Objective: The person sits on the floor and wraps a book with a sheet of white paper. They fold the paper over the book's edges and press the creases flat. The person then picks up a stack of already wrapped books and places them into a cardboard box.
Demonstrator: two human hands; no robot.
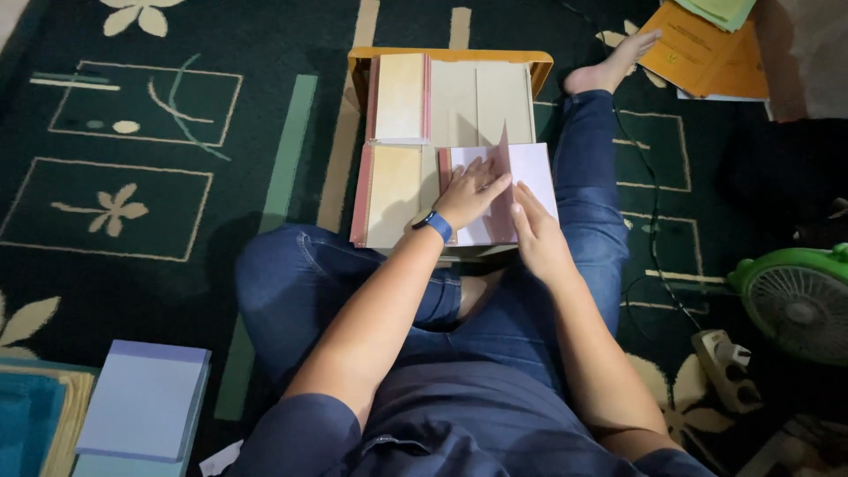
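I sit on the carpet with a small wooden lap table (450,56) in front of my legs. My left hand (471,192), with a blue wristband, presses flat on a pale booklet (535,170) lying on the table's near right part. My right hand (535,230) rests along the booklet's lower right side, fingers near a pink strip that stands up along the fold. Two stacks of cream booklets with pink spines lie to the left: one at the far side (400,97) and one at the near side (387,194).
A dark green patterned carpet (132,177) covers the floor. A stack of pale blue paper (146,402) lies at lower left. Orange folders (707,53) lie at upper right. A green fan (799,305) and a power strip (724,362) stand at right.
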